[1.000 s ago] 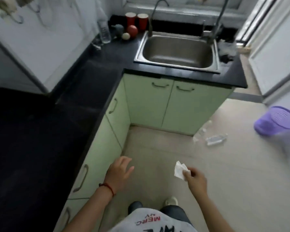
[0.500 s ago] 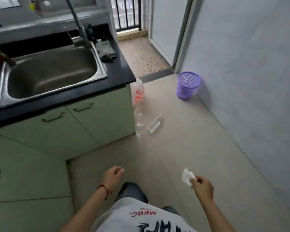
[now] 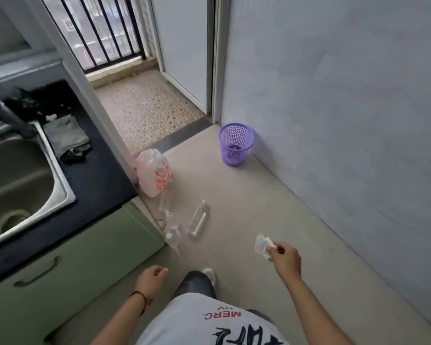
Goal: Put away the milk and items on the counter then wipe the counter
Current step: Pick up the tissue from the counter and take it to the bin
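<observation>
Over the floor [image 3: 234,195], the right hand [image 3: 285,257] reaches forward with arm extended, its fingers [image 3: 271,248] pinching a crumpled white tissue [image 3: 262,245]. The left hand [image 3: 151,278] hangs lower beside the knee, fingers loosely curled, holding nothing. A purple bin [image 3: 235,143] stands well ahead by the wall. The table [image 3: 102,170] with its sink [image 3: 18,183] lies to the left, a grey cloth [image 3: 66,136] on it.
</observation>
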`<action>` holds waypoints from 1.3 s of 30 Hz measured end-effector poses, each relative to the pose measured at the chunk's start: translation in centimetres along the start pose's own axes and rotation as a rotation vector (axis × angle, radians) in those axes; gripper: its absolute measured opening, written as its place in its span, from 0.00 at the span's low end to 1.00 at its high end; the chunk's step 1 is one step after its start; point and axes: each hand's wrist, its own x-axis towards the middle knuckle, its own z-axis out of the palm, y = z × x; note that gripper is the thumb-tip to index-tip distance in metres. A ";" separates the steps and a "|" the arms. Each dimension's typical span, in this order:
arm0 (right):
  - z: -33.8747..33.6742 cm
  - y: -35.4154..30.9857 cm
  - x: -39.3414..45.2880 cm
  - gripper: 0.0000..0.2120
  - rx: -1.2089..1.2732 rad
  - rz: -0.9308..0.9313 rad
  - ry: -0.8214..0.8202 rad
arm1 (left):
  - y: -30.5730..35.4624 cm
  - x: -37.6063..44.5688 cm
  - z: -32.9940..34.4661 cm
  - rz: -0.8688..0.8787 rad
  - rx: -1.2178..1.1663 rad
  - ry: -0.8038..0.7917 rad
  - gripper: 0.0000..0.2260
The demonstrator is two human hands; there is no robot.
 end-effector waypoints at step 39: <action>-1.6 -29.3 47.2 0.08 -0.101 0.038 -0.037 | 47.0 35.7 -6.0 0.074 0.028 0.013 0.12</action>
